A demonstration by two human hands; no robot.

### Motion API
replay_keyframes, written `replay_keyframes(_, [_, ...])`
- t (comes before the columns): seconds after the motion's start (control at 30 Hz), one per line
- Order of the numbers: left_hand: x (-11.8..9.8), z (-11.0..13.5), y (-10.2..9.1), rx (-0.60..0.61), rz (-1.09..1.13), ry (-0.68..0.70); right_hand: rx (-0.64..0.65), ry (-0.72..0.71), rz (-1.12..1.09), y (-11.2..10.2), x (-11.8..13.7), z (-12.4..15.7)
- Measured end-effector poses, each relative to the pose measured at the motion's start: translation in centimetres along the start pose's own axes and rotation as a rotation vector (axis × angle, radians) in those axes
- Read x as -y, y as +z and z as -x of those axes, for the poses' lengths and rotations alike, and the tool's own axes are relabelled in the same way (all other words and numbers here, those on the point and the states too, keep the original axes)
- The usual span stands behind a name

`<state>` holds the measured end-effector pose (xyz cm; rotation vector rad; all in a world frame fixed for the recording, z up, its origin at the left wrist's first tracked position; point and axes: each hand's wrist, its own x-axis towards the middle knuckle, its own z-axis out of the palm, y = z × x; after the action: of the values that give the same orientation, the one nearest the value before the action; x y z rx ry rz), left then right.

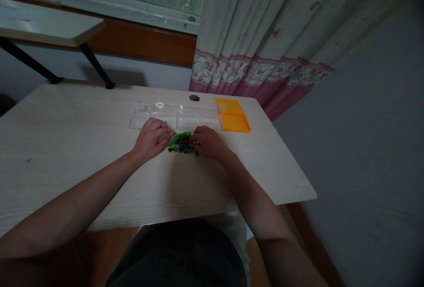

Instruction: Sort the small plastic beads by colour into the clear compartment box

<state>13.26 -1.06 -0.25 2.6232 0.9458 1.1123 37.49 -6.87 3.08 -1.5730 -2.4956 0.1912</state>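
Pieces (181, 142), small, hard-looking and knobbly, lie heaped on the counter (132, 185) between two bare hands, mostly green with dark, blue and yellow bits mixed in. At the left edge of the heap, the left hand (151, 140) has its fingers drawn close together, tips narrow; from where I stand I can't tell whether they pinch a piece. The right hand (211, 143) bends its fingers down onto the heap's right side, tips touching it, the gap between them hidden. Just beyond sits a clear tray (188, 122) of thin, shiny plastic, divided into squarish compartments. Against its right end is a flat orange box (236, 122), smooth and rectangular. Pale wood grain runs along the counter, and past it hangs a pleated, flower-banded curtain (251, 44).
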Motion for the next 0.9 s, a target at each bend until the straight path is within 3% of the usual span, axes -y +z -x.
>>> replay_keyframes(0.47, [0.28,0.00,0.16,-0.043,0.010,0.091,0.059,-0.013,0.094,-0.16,0.15,-0.11])
replay_keyframes(0.9, [0.31,0.05,0.22,-0.052,0.003,0.092,0.007,-0.034,-0.008,0.23,0.33,-0.20])
